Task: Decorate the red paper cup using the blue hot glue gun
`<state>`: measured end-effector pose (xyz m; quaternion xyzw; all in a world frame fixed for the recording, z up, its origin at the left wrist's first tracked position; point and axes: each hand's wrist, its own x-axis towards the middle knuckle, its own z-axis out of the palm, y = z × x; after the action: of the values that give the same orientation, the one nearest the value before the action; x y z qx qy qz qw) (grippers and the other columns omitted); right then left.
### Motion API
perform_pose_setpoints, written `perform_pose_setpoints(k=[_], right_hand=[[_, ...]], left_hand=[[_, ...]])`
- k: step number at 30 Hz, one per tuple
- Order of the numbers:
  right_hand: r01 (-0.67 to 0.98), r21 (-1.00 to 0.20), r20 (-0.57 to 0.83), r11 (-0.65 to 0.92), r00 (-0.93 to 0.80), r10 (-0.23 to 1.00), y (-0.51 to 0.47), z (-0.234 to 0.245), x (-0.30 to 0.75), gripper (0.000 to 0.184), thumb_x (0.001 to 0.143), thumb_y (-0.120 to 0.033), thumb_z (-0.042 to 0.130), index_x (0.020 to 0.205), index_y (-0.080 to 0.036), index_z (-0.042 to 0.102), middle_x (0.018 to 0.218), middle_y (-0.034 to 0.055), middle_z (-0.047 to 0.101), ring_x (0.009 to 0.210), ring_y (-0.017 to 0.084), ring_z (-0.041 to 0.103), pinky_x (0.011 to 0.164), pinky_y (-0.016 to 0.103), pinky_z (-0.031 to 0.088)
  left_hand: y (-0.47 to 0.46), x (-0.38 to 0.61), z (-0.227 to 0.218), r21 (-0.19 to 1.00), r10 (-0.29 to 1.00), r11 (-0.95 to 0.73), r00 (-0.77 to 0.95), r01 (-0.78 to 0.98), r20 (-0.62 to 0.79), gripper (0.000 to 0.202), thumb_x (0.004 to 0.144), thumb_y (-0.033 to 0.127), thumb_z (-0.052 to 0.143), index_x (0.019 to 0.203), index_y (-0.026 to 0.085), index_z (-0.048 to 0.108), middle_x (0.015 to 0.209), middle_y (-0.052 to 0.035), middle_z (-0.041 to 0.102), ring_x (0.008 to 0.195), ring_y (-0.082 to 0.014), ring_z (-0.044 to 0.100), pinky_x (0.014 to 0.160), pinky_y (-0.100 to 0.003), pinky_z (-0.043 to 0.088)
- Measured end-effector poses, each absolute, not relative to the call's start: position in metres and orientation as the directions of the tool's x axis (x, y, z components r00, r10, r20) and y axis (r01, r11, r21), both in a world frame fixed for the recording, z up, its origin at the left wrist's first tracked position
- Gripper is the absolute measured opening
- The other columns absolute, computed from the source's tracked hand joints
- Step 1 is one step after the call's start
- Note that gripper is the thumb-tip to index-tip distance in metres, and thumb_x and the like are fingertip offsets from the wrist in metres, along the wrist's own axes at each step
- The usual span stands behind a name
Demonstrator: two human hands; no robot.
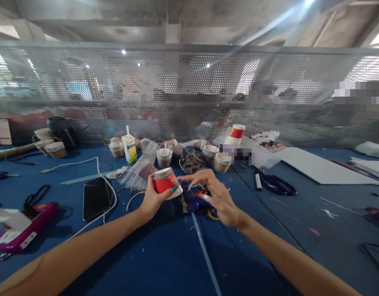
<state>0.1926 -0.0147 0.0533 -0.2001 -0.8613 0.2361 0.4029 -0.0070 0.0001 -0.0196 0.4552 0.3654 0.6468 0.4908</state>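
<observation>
Red cup (165, 186), was clasped by the left hand (151, 200); right hand (219, 198), at cup's three o'clock, was half uncurled, seemingly empty; phone (96, 200) lay at nine o'clock.

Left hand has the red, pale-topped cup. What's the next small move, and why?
Probably bring the bare right hand's index fingertip against the round, red, pale-topped cup: the bare left hand already holds it, and that fingertip points toward it from close by.

Two hands (151, 198) (220, 197), two red-and-white cups (165, 183) (236, 132), one carton (129, 149)
</observation>
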Motion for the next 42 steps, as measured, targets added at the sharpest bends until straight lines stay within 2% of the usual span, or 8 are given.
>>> perform_pose_setpoints(k=[6,11,15,20,27,31,35,42], right_hand=[[0.158,-0.693,0.476,0.703,-0.632,0.612,-0.03,0.028,0.175,0.034,0.089,-0.047,0.036,0.102,-0.023,0.056,0.118,0.0099,0.057,0.101,0.025,0.045,0.091,0.047,0.037],[-0.025,-0.891,0.401,0.454,-0.513,0.759,-0.026,0.023,0.174,0.038,0.085,-0.057,0.039,0.092,-0.023,0.053,0.108,0.0095,0.062,0.093,0.024,0.055,0.081,0.042,0.043],[-0.2,-0.918,0.395,0.342,-0.405,0.824,-0.023,0.031,0.173,0.035,0.083,-0.054,0.043,0.082,-0.021,0.055,0.087,0.008,0.067,0.083,0.024,0.059,0.073,0.036,0.044],[-0.257,-0.873,0.476,0.415,-0.264,0.839,-0.013,0.031,0.178,0.034,0.082,-0.049,0.045,0.073,-0.019,0.059,0.068,0.0048,0.06,0.071,0.023,0.061,0.058,0.033,0.041],[0.002,-0.832,0.551,0.555,0.123,0.825,0.0,0.021,0.185,0.03,0.085,-0.04,0.042,0.062,-0.022,0.048,0.063,0.0022,0.055,0.069,0.021,0.058,0.056,0.031,0.037],[-0.008,-0.804,0.593,0.595,-0.089,0.8,-0.011,0.019,0.182,0.032,0.088,-0.04,0.039,0.062,-0.023,0.048,0.079,0.0058,0.063,0.078,0.023,0.056,0.072,0.038,0.041],[0.097,-0.813,0.515,0.575,-0.342,0.786,-0.019,0.013,0.181,0.042,0.091,-0.042,0.032,0.057,-0.024,0.047,0.067,0.0067,0.061,0.081,0.025,0.047,0.073,0.039,0.039],[-0.062,-0.886,0.461,0.459,-0.227,0.858,-0.016,0.013,0.177,0.042,0.088,-0.048,0.039,0.056,-0.021,0.049,0.067,0.0038,0.049,0.072,0.021,0.054,0.063,0.034,0.041]], left_hand=[[-0.003,-0.008,-0.022,0.923,0.958,-0.274,0.006,-0.272,0.286,0.062,0.055,0.026,0.079,0.103,0.022,0.04,0.103,-0.0039,0.059,0.096,-0.0215,0.06,0.09,-0.04,0.045],[-0.003,-0.007,-0.021,0.904,0.957,-0.253,0.049,-0.343,0.286,0.066,0.054,0.021,0.079,0.106,0.022,0.039,0.106,-0.0049,0.059,0.1,-0.022,0.059,0.093,-0.042,0.043],[-0.003,-0.008,-0.018,0.898,0.956,-0.249,0.059,-0.362,0.289,0.069,0.051,0.021,0.08,0.107,0.021,0.041,0.107,-0.0056,0.06,0.101,-0.0227,0.059,0.094,-0.043,0.043],[-0.004,-0.007,-0.017,0.899,0.958,-0.242,0.058,-0.365,0.281,0.068,0.049,0.027,0.081,0.106,0.021,0.043,0.108,-0.0073,0.061,0.1,-0.0246,0.059,0.093,-0.044,0.043],[-0.004,-0.008,-0.016,0.928,0.974,-0.148,0.112,-0.342,0.197,0.064,0.049,0.029,0.082,0.101,0.021,0.047,0.102,-0.006,0.064,0.095,-0.0248,0.061,0.088,-0.043,0.046],[-0.002,-0.008,-0.018,0.956,0.974,-0.097,0.171,-0.277,0.149,0.06,0.051,0.027,0.081,0.1,0.021,0.048,0.104,-0.0067,0.063,0.096,-0.0242,0.061,0.088,-0.042,0.046],[-0.003,-0.008,-0.02,0.961,0.968,-0.08,0.211,-0.264,0.139,0.06,0.052,0.025,0.081,0.101,0.021,0.047,0.103,-0.0055,0.062,0.092,-0.0225,0.061,0.087,-0.042,0.047],[-0.002,-0.008,-0.019,0.955,0.974,-0.101,0.169,-0.279,0.152,0.061,0.047,0.025,0.083,0.098,0.02,0.049,0.103,-0.0061,0.063,0.093,-0.0226,0.061,0.087,-0.041,0.046]])
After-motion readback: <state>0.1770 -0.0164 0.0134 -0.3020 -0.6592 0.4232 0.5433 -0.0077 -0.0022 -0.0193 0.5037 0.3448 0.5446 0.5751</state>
